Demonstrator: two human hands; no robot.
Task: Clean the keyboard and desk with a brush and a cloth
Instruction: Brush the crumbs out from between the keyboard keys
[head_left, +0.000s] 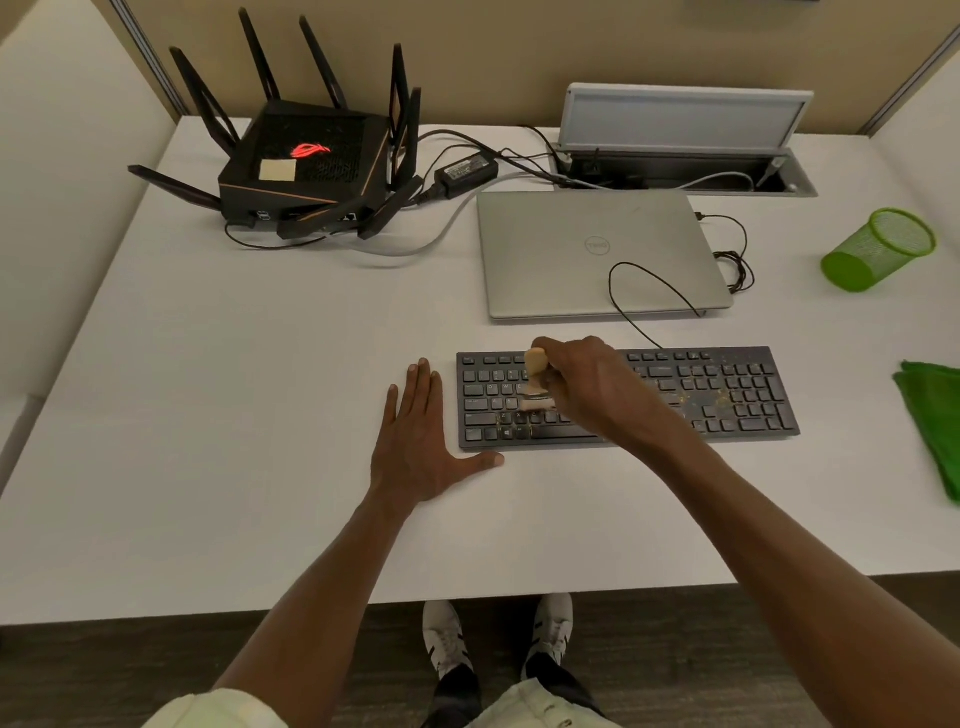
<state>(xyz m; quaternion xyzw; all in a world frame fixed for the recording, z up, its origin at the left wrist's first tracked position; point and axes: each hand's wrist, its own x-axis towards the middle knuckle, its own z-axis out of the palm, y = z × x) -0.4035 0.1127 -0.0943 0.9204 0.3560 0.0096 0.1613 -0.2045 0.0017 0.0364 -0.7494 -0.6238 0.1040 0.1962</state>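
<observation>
Lying behind the keyboard (628, 397) was a closed laptop (602, 254), a green cloth (932, 415) to its right. The right hand (587, 384) gripped a brush (537, 382) over the left keys; the left hand (426, 441) lay flat and spread beside its left edge.

Left hand (422, 441) flat on tabletop (234, 467), touching keyboard's (727, 395) left end. Right hand (587, 387) w/ brush (535, 384) over keyboard's left half. Laptop (597, 254) behind right hand; router (306, 166) behind left hand; cup (878, 249) & cloth (935, 415) far right of right hand.
</observation>
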